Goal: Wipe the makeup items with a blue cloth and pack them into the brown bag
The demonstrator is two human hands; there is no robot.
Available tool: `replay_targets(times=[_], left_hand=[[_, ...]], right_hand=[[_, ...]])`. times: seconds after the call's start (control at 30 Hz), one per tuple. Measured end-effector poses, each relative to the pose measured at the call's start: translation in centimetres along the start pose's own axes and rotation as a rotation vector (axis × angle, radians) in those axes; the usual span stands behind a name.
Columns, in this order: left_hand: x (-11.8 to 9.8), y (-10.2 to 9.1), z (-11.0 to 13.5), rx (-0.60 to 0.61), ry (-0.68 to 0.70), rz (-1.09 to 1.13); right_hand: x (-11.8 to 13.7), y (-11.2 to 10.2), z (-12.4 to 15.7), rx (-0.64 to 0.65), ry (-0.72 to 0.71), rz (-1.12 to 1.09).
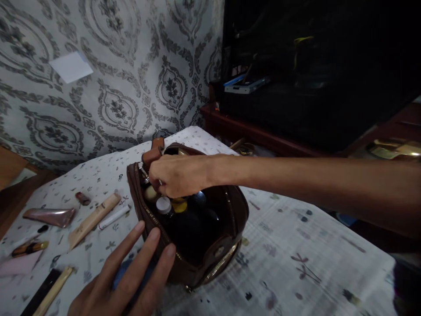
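Observation:
A dark brown zippered bag (230, 219) stands unzipped on the cloth. My right hand (179, 175) reaches over from the right and dips into its far left side, fingers curled down beside a white-capped bottle (163, 205). The fingertips and whatever they grip are hidden. Near them inside lie a yellow item (179, 205) and a pale round item (151, 193); the rest of the interior is dark. My left hand (128, 272) is open, its spread fingertips against the bag's near left edge. A brown strap (153, 153) rises behind the right hand.
Left of the bag lie a beige tube (94, 219), a pink tube (50, 217), a white pen-like stick (113, 217), a small dark red item (82, 198) and a black-and-gold tube (48, 292). Behind are a patterned wall (115, 101) and a dark red shelf (226, 125).

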State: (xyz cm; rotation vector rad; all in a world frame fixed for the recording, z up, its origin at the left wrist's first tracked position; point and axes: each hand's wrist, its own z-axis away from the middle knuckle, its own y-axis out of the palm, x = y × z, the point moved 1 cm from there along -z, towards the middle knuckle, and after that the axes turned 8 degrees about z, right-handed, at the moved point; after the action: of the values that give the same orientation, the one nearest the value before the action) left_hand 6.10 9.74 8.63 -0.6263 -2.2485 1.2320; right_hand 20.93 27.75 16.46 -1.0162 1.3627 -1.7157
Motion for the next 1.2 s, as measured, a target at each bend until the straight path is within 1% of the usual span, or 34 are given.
replay_targets(times=[0.07, 0.2, 0.27, 0.37, 0.5, 0.63, 0.8, 0.93, 1.07, 1.2], left_hand=[[-0.1, -0.1, 0.1, 0.002, -0.006, 0.008], [-0.2, -0.4, 0.0, -0.031, -0.035, -0.011], [-0.1, -0.5, 0.0, -0.001, 0.009, -0.032], [0.3, -0.7, 0.1, 0.047, 0.088, -0.068], [0.4, -0.6, 0.1, 0.049, 0.059, -0.088], [0.2, -0.6, 0.1, 0.034, 0.057, -0.081], [0.3, -0.6, 0.2, 0.05, 0.086, -0.082], [0.2, -0.5, 0.2, 0.027, 0.067, -0.069], [0.2, -0.4, 0.1, 0.023, 0.074, -0.087], [0.1, -0.5, 0.0, 0.035, 0.062, -0.074]], right_hand=[[0.3, 0.6, 0.8, 0.032, -0.03, -0.048], [0.6, 1.4, 1.4, 0.065, -0.055, -0.037], [0.5, 1.8, 1.3, 0.047, -0.06, -0.046], [0.2, 2.7, 0.9, -0.02, -0.087, -0.089], [-0.3, 3.6, 0.6, -0.059, -0.081, -0.128], [-0.3, 3.6, 0.6, -0.072, -0.1, -0.143], [0.0, 3.7, 0.3, -0.102, -0.143, -0.129], [0.3, 4.0, -0.1, -0.135, -0.17, -0.159], [0.2, 3.9, 0.1, -0.113, -0.136, -0.17], [-0.1, 3.3, 1.2, -0.045, -0.126, -0.168]])
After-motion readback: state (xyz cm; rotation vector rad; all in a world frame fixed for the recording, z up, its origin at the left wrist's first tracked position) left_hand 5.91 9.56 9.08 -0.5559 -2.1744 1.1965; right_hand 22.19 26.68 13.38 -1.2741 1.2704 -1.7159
